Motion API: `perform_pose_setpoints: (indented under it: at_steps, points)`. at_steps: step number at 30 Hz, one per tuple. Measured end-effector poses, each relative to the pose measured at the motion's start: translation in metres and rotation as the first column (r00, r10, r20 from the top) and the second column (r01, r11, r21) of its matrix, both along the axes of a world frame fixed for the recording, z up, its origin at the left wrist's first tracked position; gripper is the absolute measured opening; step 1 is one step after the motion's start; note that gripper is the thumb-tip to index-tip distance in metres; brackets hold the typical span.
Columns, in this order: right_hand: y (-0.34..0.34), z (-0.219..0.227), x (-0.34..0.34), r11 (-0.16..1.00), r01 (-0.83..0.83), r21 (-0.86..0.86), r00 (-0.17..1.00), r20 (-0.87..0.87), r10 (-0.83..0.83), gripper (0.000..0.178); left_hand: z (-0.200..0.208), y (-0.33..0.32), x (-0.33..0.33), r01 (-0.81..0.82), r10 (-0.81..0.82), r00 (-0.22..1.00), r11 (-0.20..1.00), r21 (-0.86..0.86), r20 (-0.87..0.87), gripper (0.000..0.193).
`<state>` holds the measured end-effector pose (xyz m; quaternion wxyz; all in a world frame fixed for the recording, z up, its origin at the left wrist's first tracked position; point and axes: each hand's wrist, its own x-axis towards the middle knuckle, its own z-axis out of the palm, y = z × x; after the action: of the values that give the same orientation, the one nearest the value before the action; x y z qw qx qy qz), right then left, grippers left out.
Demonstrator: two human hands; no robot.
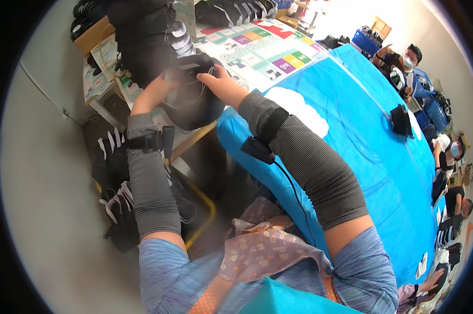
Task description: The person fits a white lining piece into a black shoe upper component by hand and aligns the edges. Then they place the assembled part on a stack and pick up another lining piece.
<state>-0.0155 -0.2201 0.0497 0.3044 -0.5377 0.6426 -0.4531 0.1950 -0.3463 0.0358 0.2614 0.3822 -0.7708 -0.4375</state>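
Observation:
A black cap [194, 107], partly smeared by motion, is held between my two hands at the end of the white table, with a thin pale thread showing on it. My left hand [155, 93] grips its left side, the fingertips blurred. On the right side my right hand [225, 86] lays its thumb over the cap, and its other fingers are hidden. Just beyond, a tall stack of black caps [142, 42] with white inner parts rises close to my left hand.
A blue-covered table [351, 172] stretches along my right, bearing a white piece [299, 110] and another black cap [401, 121]. More black items [116, 188] hang low at my left. Co-workers [406, 60] sit along the table's far side. A printed sheet [270, 49] covers the far table.

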Motion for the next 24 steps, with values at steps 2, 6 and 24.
perform_pose_setpoints:
  at_steps: [2,6,24]
  points:
    - [-0.005,-0.017,0.001,0.995,-0.018,0.098,0.995,0.095,0.008,0.106,-0.004,-0.014,-0.013,-0.025,0.02,0.999,0.994,0.104,0.05,0.059]
    - [-0.012,-0.022,0.016,0.977,0.018,0.214,0.971,0.231,-0.068,0.11,-0.023,-0.035,0.001,-0.234,0.169,0.951,0.941,0.245,0.26,0.066]
    - [0.03,-0.043,-0.031,0.988,-0.073,0.136,0.971,0.236,0.039,0.124,0.006,-0.041,-0.049,-0.147,0.111,0.763,0.989,0.003,0.637,0.052]
